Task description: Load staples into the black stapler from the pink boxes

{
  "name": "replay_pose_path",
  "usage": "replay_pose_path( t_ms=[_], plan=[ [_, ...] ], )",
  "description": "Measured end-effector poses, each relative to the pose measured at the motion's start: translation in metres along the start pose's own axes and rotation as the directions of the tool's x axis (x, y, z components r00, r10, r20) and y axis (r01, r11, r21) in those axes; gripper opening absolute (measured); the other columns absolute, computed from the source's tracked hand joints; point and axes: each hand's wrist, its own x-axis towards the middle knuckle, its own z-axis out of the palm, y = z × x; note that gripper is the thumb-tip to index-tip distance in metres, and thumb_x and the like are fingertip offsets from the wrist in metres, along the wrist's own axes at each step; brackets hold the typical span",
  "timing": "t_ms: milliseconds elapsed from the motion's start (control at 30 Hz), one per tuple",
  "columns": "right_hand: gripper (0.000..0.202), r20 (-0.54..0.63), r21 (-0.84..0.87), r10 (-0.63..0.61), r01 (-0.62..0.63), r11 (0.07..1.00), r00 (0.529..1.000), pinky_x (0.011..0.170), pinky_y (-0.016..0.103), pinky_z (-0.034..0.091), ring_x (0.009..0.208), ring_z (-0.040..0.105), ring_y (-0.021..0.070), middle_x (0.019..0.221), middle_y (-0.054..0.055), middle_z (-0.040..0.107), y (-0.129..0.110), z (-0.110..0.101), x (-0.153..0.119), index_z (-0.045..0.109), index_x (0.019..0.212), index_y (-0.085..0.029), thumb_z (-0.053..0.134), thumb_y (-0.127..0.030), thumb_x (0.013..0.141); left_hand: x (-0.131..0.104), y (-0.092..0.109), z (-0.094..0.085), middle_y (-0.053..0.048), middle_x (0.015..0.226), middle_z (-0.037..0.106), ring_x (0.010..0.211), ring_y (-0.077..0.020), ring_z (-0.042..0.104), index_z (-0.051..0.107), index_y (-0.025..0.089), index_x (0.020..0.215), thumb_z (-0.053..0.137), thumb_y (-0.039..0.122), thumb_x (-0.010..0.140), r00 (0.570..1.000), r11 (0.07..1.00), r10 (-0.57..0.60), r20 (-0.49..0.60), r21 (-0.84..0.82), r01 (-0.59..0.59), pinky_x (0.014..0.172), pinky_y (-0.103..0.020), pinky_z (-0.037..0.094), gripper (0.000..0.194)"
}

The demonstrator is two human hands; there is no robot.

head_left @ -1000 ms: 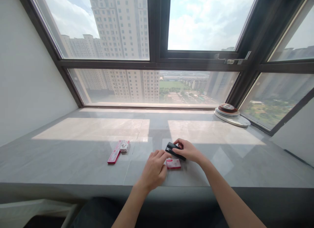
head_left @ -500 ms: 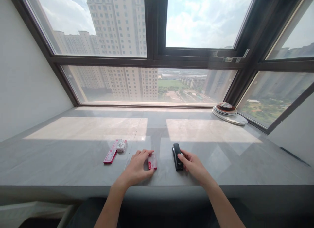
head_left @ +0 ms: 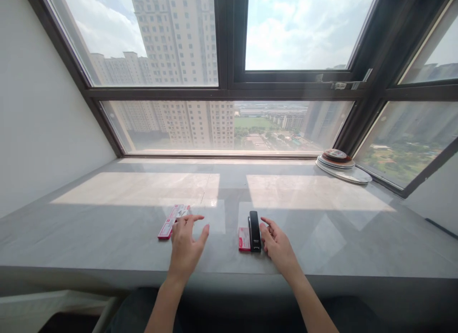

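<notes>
A black stapler (head_left: pixel 255 232) lies lengthwise on the pale stone sill, its left side against a small red-and-white box (head_left: pixel 244 239). Just right of the stapler is my right hand (head_left: pixel 278 244), its index finger stretched out and nothing in its grasp; I cannot tell if a fingertip touches the stapler. My left hand (head_left: pixel 186 244) hovers farther left with thumb and fingers apart, holding nothing. Behind its fingers lies a flat pink-and-white box (head_left: pixel 168 227). A small white box (head_left: pixel 184 210) beside that one is mostly hidden by the left hand.
A stack of round plates (head_left: pixel 339 163) sits in the far right corner by the window frame. The sill's front edge (head_left: pixel 229 272) runs just below my hands. A thin dark object (head_left: pixel 442 228) lies along the right wall.
The red-and-white box has moved right and now sits against the stapler. My left hand has let go of it and shifted left toward the other boxes. My right hand has loosened from the stapler.
</notes>
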Motion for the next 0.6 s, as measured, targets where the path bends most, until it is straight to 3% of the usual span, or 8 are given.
replay_pose_path(
  t_ms=[67,100,167,267,333,433,500,600],
  plan=[
    [0.071,-0.004,-0.009,-0.012,0.012,1.0,1.0,0.048,0.026,0.042,0.054,0.054,0.0161,0.071,0.001,0.058,-0.002,0.0,-0.001,0.059,0.133,-0.016,0.046,-0.071,0.09,0.004,-0.035,-0.016,-0.014,0.127,0.054,0.122,-0.0401,0.045,0.059,0.024,0.123,0.049,0.051,0.093,0.937,0.939,-0.237,-0.257,0.186,0.289,0.098,-0.056,0.038,0.042],
    [0.071,-0.006,-0.012,-0.017,0.017,1.0,1.0,0.048,0.026,0.042,0.055,0.054,0.0164,0.07,0.001,0.058,-0.002,0.0,-0.002,0.059,0.133,-0.016,0.047,-0.071,0.09,0.006,-0.051,-0.023,-0.015,0.128,0.054,0.121,-0.0427,0.044,0.056,0.024,0.128,0.049,0.054,0.092,0.906,0.897,-0.304,-0.294,0.23,0.376,0.095,-0.059,0.038,0.048],
    [0.07,-0.011,-0.011,-0.021,0.021,1.0,1.0,0.049,0.027,0.043,0.056,0.054,0.0171,0.069,0.0,0.057,-0.004,0.0,-0.003,0.057,0.136,-0.016,0.049,-0.068,0.09,0.007,-0.076,-0.032,-0.014,0.124,0.057,0.115,-0.0411,0.048,0.05,0.027,0.138,0.047,0.056,0.091,0.916,0.873,-0.35,-0.196,0.286,0.395,0.092,-0.059,0.039,0.055],
    [0.071,-0.019,-0.004,-0.02,0.02,1.0,1.0,0.049,0.028,0.044,0.056,0.055,0.0179,0.067,-0.001,0.055,-0.005,0.0,-0.004,0.052,0.142,-0.017,0.053,-0.065,0.089,0.005,-0.09,-0.037,-0.009,0.111,0.063,0.105,-0.0343,0.055,0.047,0.032,0.143,0.045,0.054,0.092,0.958,0.916,-0.28,0.067,0.319,0.245,0.09,-0.051,0.042,0.056],
    [0.072,-0.02,0.0,-0.02,0.02,1.0,1.0,0.049,0.028,0.044,0.055,0.055,0.0179,0.067,-0.001,0.055,-0.006,0.0,-0.004,0.05,0.143,-0.017,0.054,-0.064,0.088,0.0,-0.084,-0.036,-0.007,0.108,0.065,0.104,-0.032,0.057,0.049,0.033,0.142,0.048,0.056,0.09,0.957,0.955,-0.188,0.223,0.27,0.125,0.091,-0.047,0.043,0.057],
    [0.071,-0.004,-0.003,-0.027,0.027,1.0,1.0,0.05,0.028,0.044,0.055,0.054,0.0175,0.067,-0.001,0.056,-0.006,-0.001,-0.004,0.051,0.143,-0.018,0.055,-0.063,0.088,-0.007,-0.065,-0.032,-0.007,0.115,0.064,0.108,-0.0305,0.058,0.052,0.03,0.14,0.062,0.059,0.082,0.915,0.997,-0.014,0.404,0.076,-0.018,0.094,-0.043,0.044,0.065],
    [0.07,0.004,-0.018,-0.033,0.033,0.999,0.999,0.05,0.028,0.044,0.055,0.054,0.0173,0.067,-0.002,0.055,-0.005,-0.001,-0.003,0.052,0.141,-0.018,0.055,-0.063,0.088,-0.009,-0.048,-0.027,-0.007,0.117,0.063,0.109,-0.03,0.058,0.057,0.028,0.134,0.07,0.056,0.077,0.897,0.998,0.069,0.437,-0.037,-0.059,0.097,-0.042,0.044,0.065],
    [0.064,0.021,-0.039,-0.039,0.04,0.998,0.999,0.05,0.028,0.044,0.056,0.055,0.0178,0.068,0.0,0.057,-0.004,-0.001,-0.002,0.059,0.135,-0.019,0.056,-0.062,0.088,-0.006,-0.014,-0.014,-0.007,0.126,0.059,0.118,-0.0294,0.055,0.064,0.029,0.122,0.077,0.05,0.073,0.905,0.979,0.169,0.39,-0.176,-0.107,0.103,-0.041,0.042,0.055]
  ],
)
